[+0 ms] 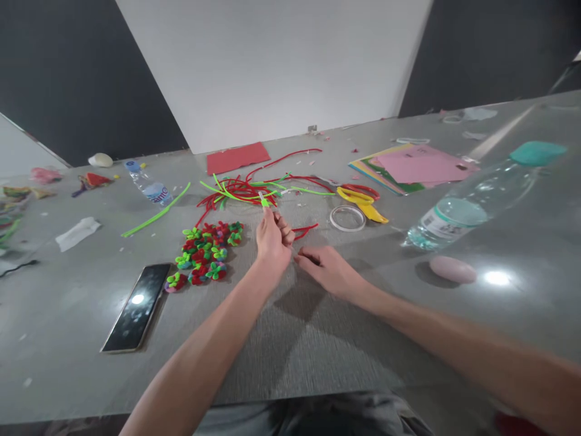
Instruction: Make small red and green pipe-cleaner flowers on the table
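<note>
Bright green with pale tip: small stick, poking from top of left hand, in line with near side of red and green stems. Left fingers curled around lower end, keeping it hidden. Looks very light; material too small to tell, perhaps thin and easily bent under a hard squeeze. Best pinched at green part, just below tip, between thumb and forefinger. Right hand just beside, thumb and forefinger nearly meeting; cannot tell about anything thin between. Stems loosely tangled, likely soft outside, springy inside. Fuzzy flowers clustered to left, probably crushable. Farther out: phone flat on grey table; tape ring and scissors to right.
</note>
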Demonstrator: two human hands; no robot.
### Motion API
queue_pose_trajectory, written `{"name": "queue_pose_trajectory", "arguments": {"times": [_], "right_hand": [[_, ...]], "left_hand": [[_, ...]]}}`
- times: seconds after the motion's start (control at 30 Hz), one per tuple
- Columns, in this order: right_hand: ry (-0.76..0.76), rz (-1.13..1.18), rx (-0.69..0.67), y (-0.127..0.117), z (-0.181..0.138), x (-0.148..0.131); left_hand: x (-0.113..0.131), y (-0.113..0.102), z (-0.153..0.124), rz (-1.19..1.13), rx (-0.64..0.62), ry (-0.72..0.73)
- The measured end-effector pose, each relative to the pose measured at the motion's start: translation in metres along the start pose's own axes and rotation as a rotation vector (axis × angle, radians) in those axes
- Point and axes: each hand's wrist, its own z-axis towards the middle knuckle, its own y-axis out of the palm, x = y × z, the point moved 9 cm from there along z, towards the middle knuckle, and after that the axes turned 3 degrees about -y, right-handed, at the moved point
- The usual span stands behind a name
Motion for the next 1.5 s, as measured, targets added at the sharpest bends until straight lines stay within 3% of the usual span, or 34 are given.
{"name": "queue_pose_trajectory", "arguments": {"times": [1.5], "right_hand": [[-0.056,0.005,-0.063,0.005,-0.005,-0.009]], "left_hand": [[0.023,-0.009,0.013,-0.032,0.076,0.010]]}}
